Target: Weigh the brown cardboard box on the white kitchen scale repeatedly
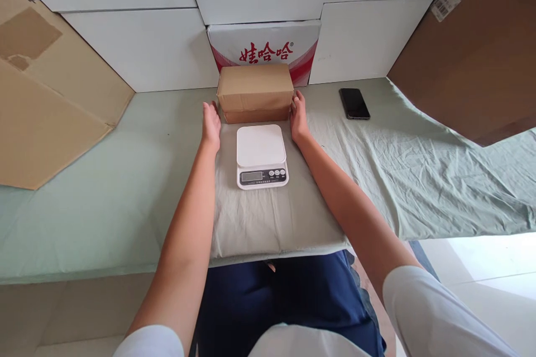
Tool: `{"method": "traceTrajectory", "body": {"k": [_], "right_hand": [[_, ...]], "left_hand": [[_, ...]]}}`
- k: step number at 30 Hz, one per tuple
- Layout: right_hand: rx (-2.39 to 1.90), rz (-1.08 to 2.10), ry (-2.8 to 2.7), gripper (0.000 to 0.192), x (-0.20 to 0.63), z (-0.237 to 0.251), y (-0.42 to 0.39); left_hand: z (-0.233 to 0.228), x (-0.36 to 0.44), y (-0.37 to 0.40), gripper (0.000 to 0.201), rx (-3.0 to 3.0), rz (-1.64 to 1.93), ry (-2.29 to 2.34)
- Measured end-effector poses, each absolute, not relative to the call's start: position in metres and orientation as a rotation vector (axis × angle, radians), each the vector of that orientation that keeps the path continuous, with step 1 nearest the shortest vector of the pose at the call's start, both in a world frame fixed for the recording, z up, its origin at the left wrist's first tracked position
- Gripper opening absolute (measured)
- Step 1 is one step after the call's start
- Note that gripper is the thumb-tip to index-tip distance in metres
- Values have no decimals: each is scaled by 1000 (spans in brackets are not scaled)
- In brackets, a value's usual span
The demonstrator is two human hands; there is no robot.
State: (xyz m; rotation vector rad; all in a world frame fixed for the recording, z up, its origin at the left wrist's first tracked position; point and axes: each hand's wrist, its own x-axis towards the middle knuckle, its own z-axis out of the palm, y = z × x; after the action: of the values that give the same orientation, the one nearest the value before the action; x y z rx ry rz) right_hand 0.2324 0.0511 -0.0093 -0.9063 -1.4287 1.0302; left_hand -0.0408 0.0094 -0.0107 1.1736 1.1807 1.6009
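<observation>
Both hands are stretched out in front of me, one on each side of a brown cardboard box point(255, 92). My left hand point(211, 122) is open and flat, with the fingers pointing away from me. It sits just beside the left end of the box, and I cannot tell if it really touches it. My right hand point(298, 117) is open too, and its fingers rest against the right end of the box. Neither hand is wrapped around anything. The box stands on the bench point(104, 178), between my two hands, and it looks like two flat packs stacked one on top of the other.

Between my wrists, a little closer to me than the box, sits a white kitchen scale point(261, 155). Its top plate has nothing on it, and its little screen and buttons face me. The scale rests on a folded grey-green cloth pad point(268, 217) that lies on the bench. A pale green sheet point(419, 167) covers the bench and is wrinkled out past my right hand.

Far off to the right of my right hand lies a black phone point(354, 103), flat on the sheet. Behind the box, past my fingertips, stands a white carton with red writing point(264, 47).
</observation>
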Motion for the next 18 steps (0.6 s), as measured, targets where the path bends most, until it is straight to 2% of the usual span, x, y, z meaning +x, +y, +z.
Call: {"method": "traceTrajectory", "body": {"k": [7, 14, 18], "right_hand": [[-999, 1049, -1318, 100, 224, 3, 35], [-927, 1013, -1404, 91, 223, 13, 24], [-890, 980, -1448, 86, 230, 24, -4]], "left_hand": [[-9, -38, 14, 107, 1167, 1501, 1155], [-8, -25, 11, 104, 1177, 1553, 1155], [11, -31, -15, 98, 1229, 1564, 1109]]}}
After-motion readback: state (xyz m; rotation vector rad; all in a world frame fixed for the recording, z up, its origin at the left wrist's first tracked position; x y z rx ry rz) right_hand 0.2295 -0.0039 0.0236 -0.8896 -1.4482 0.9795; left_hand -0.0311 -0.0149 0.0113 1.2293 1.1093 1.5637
